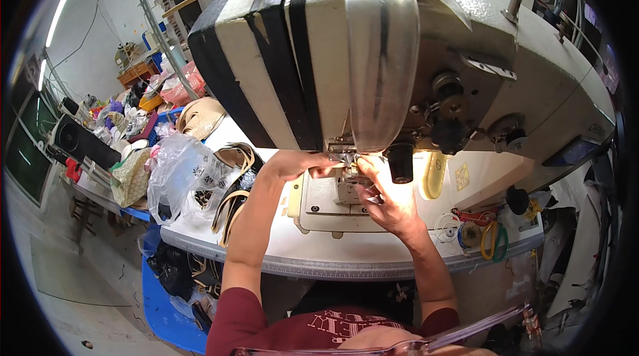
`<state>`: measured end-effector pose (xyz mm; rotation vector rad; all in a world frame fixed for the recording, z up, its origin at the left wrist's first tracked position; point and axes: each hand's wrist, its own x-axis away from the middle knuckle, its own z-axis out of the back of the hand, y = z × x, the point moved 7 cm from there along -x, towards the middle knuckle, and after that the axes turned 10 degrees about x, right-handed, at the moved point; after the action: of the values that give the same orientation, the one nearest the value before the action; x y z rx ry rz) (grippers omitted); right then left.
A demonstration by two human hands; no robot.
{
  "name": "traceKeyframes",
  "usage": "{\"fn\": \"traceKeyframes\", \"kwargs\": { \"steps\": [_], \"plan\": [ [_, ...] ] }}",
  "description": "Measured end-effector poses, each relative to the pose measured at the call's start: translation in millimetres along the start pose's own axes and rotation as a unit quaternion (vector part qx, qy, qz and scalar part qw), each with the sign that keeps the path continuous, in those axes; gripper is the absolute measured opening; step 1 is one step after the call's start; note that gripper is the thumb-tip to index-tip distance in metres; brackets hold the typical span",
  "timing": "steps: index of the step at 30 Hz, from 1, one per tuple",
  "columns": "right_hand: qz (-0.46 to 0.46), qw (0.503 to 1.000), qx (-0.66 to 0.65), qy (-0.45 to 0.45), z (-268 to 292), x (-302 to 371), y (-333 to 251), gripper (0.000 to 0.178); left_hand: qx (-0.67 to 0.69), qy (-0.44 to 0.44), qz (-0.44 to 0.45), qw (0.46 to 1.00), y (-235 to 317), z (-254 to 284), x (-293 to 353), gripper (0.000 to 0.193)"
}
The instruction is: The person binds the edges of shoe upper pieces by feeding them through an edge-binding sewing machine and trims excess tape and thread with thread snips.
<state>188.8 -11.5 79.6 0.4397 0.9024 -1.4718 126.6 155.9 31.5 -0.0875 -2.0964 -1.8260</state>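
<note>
A large white industrial sewing machine (319, 69) with black straps round its head fills the upper middle. Under the head, at the lit needle and presser foot, both hands meet. My left hand (297, 164) reaches in from the left, its fingers closed together beside the presser foot (343, 156). From the right, my right hand (391, 197) has thumb and fingers pinched close to the needle, the other fingers curled. Whatever small thing the fingertips hold is too small and covered to make out. Below them lies the machine's metal bed plate (326, 213).
Left on the white table (373, 244) are a clear plastic bag (176, 176) and strap-like pieces (236, 183). A blue bin (163, 313) with bags stands below. Right of the machine bed lie yellow and green rings (492, 239) and thread. A yellow oval piece (432, 175) is beside my right hand.
</note>
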Motion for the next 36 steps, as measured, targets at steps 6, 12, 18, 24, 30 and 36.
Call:
{"fn": "traceKeyframes", "kwargs": {
  "steps": [6,12,18,24,30,36],
  "plan": [
    [-0.023,0.997,-0.073,0.004,1,6,-2,0.047,0.068,0.141,-0.301,0.941,14,-74,57,0.021],
    [-0.034,0.999,-0.041,-0.008,3,-1,-12,0.049,0.013,0.166,-0.295,0.941,9,-81,55,0.021],
    [-0.010,1.000,0.022,0.000,10,-4,-15,0.050,0.119,0.166,-0.336,0.919,8,-81,46,0.022],
    [-0.034,0.999,-0.011,0.009,48,32,-14,0.039,0.155,0.181,-0.253,0.938,5,-52,38,0.014],
    [-0.145,0.894,0.342,0.250,176,86,27,0.021,0.032,0.207,-0.055,0.976,8,-3,16,0.030],
    [-0.134,0.878,0.420,0.187,174,105,67,0.026,-0.027,0.046,0.034,0.998,-29,18,-18,0.048]
  ]
}}
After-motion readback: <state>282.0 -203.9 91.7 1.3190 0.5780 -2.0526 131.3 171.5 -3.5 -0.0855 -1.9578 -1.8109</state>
